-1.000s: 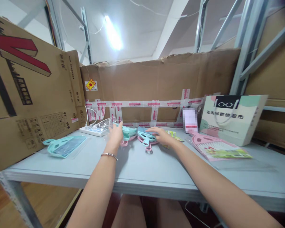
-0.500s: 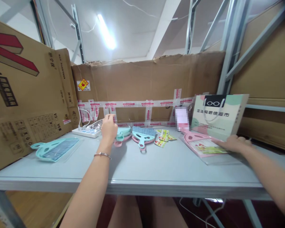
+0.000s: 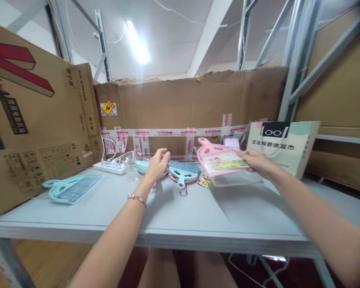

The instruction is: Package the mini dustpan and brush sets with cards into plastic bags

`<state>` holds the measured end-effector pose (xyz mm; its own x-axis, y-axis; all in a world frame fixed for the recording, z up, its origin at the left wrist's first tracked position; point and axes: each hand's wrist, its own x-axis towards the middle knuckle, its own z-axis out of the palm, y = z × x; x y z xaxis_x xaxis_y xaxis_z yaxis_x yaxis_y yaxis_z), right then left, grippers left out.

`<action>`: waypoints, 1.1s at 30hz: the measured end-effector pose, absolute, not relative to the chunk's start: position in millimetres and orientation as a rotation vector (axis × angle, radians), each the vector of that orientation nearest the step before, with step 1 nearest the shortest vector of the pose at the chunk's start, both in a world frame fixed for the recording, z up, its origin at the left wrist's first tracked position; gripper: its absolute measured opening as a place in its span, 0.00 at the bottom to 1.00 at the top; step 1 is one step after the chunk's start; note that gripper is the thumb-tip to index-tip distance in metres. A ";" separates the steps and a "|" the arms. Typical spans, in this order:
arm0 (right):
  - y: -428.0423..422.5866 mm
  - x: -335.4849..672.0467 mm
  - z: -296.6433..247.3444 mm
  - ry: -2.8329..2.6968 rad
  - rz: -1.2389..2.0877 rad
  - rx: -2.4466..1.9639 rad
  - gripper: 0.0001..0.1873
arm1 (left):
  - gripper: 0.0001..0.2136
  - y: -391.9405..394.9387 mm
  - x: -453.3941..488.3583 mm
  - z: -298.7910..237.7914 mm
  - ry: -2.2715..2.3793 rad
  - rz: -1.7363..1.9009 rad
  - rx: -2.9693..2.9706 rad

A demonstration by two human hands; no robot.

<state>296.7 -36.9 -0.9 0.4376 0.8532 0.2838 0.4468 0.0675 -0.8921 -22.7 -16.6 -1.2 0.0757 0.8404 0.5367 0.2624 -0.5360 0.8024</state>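
So, the right hand [image 3: 256, 162] is seen right of centre, with the arm stretched in from the lower right corner and the wrist kept fairly straight. Its fingers are clamped on the right edge of a pink dustpan set [image 3: 219, 159] packed in a clear bag, thumb on top and the rest tucked underneath. The set is held clear of the grey table [image 3: 180, 216], roughly flat. Its handle is pointed toward the upper left, at the taped cardboard wall [image 3: 192, 104] behind it.

The left hand [image 3: 157, 163] is found just left of centre, on an arm brought up from the bottom edge, with a thin bracelet [image 3: 137, 197] worn at the wrist. The palm is turned down, the fingers are loosely curled and spread apart, and nothing is gripped. The hand is hung right over a teal dustpan [image 3: 141, 165] at the back of the table; whether that's actually touched can't be told from here. Just right of the fingertips a teal brush [image 3: 183, 171] is laid flat, handle pointed at the bottom of the frame. A few small printed leaflets [image 3: 204, 182] are scattered beside it, below the lifted set.

Further left, another teal set [image 3: 73, 187] is laid flat near the big cardboard box [image 3: 33, 120], with a white power strip [image 3: 111, 167] parked behind it. On the right, a paper bag [image 3: 283, 146] printed with glasses is stood up just behind the right hand.
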 end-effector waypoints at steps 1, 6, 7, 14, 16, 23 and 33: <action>-33.3 275.3 4.5 -1.231 0.565 -1.520 0.12 | 0.20 -19.0 -18.5 -1.7 1.031 1.362 1.743; -10.6 192.7 12.1 -1.452 0.637 -1.376 0.15 | 0.18 -19.0 -18.2 -1.6 0.807 1.344 1.375; -8.3 183.6 10.3 -1.421 0.543 -1.355 0.15 | 0.14 -16.3 -20.6 -1.9 0.807 1.403 1.324; -22.1 154.7 -13.7 -1.441 0.082 -0.916 0.11 | 0.09 -6.7 -25.8 -3.8 0.954 1.792 1.098; -23.5 146.3 -18.4 -1.443 0.408 -0.917 0.10 | 0.09 -7.4 -24.5 -4.1 0.964 1.859 1.067; -21.5 128.6 -17.6 -0.951 1.232 -0.745 0.08 | 0.09 -6.0 -21.1 -11.1 0.989 1.944 1.095; -29.0 143.6 -7.7 -0.882 1.281 -0.900 0.07 | 0.16 6.2 -36.3 -10.7 1.069 1.907 1.381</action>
<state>143.6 -29.0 -7.7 0.0829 0.9957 0.0407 -0.3940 0.0702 -0.9164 -36.3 6.2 -10.7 -0.3222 0.7971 0.5107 0.0196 -0.5337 0.8454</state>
